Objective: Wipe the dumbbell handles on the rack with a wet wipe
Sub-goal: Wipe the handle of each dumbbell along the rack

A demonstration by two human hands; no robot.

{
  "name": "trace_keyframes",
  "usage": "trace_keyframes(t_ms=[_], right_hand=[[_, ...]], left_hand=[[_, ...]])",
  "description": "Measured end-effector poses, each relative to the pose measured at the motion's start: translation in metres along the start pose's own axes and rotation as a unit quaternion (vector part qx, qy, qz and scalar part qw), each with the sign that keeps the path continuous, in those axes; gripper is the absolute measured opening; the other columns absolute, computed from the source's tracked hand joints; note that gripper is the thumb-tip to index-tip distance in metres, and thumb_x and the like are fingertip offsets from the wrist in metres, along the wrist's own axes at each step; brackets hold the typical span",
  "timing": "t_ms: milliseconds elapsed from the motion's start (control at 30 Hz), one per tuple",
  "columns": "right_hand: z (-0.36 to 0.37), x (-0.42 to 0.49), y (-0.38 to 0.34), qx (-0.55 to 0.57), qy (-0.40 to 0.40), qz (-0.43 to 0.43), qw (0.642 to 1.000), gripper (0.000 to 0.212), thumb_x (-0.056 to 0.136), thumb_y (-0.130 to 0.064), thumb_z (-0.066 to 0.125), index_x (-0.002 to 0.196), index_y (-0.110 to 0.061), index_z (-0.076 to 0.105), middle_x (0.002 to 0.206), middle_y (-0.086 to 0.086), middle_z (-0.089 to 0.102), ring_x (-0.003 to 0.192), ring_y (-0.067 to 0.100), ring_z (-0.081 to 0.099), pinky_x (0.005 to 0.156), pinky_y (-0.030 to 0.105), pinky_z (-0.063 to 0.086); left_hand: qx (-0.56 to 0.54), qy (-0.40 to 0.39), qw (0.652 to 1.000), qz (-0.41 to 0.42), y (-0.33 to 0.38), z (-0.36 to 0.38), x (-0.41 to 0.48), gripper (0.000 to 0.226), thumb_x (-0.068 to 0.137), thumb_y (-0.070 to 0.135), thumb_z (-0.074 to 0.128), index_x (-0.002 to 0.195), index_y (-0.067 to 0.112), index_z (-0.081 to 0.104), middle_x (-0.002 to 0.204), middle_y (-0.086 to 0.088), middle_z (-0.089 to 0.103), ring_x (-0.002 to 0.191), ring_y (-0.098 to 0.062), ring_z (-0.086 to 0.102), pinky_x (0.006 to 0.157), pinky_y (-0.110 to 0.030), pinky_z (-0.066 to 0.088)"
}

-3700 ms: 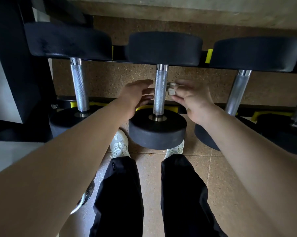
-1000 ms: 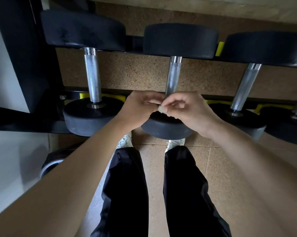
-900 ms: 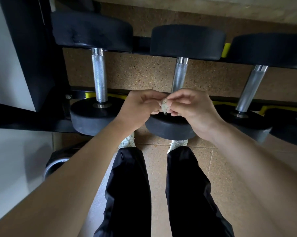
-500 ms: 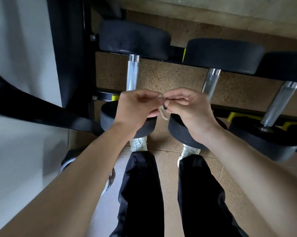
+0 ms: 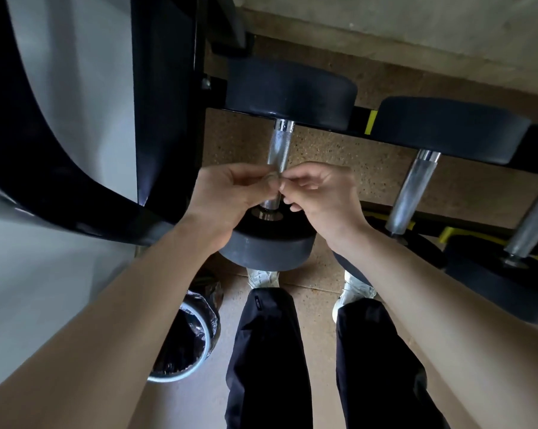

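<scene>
You've shifted left along the rack [image 5: 165, 88]. Your left hand [image 5: 227, 193] and right hand [image 5: 320, 193], fingers curled, now pinch the wet wipe [image 5: 272, 180] between them (barely showing) in front of the end dumbbell handle [image 5: 280, 144]. I'd judge 1 more handle is starting. Beyond lie the speckled floor [image 5: 339, 156] and a concrete wall [image 5: 416, 35].

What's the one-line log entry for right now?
left hand: pinches wet wipe | right hand: pinches wet wipe | where: in front of leftmost dumbbell handle | handle contact: cannot tell
</scene>
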State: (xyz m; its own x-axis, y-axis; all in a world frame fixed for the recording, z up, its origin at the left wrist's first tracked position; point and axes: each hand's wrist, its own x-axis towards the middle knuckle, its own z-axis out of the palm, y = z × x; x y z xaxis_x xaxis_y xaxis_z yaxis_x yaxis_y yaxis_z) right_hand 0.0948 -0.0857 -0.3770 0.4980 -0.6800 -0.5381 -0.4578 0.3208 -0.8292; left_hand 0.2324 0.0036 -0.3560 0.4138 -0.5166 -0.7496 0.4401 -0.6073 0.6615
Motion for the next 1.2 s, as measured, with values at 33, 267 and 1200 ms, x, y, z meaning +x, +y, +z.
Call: trace_keyframes(t_ms=[33,267,1200], right_hand=[[0.003,0.003,0.001,-0.004,0.017,-0.004,1.0,0.01,0.087,-0.01,0.079,0.087,-0.02,0.077,0.081,0.004,0.076,0.075,0.016,0.073,0.064,0.027,0.06],[0.016,0.025,0.015,0.024,0.084,0.069,0.994,0.022,0.089,-0.01,0.077,0.11,-0.008,0.07,0.092,0.005,0.075,0.078,0.015,0.075,0.064,0.026,0.061],[0.015,0.0,0.03,-0.139,0.019,-0.078,0.987,0.033,0.08,0.003,0.077,0.107,-0.011,0.065,0.087,-0.002,0.071,0.075,0.01,0.07,0.073,0.036,0.061]], left_hand=[[0.012,0.021,1.0,0.012,0.001,-0.001,0.004,0.028,0.076,0.01,0.086,0.102,0.005,0.078,0.093,-0.014,0.079,0.091,-0.028,0.077,0.089,-0.035,0.061],[0.036,0.159,0.982,0.091,0.005,0.015,0.051,0.012,0.078,0.022,0.088,0.079,0.024,0.076,0.077,-0.001,0.078,0.077,-0.02,0.077,0.082,-0.041,0.063],[0.275,0.086,0.955,0.072,-0.021,0.014,0.028,0.019,0.074,0.033,0.09,0.064,0.032,0.074,0.067,0.017,0.071,0.068,-0.002,0.068,0.066,-0.025,0.057]])
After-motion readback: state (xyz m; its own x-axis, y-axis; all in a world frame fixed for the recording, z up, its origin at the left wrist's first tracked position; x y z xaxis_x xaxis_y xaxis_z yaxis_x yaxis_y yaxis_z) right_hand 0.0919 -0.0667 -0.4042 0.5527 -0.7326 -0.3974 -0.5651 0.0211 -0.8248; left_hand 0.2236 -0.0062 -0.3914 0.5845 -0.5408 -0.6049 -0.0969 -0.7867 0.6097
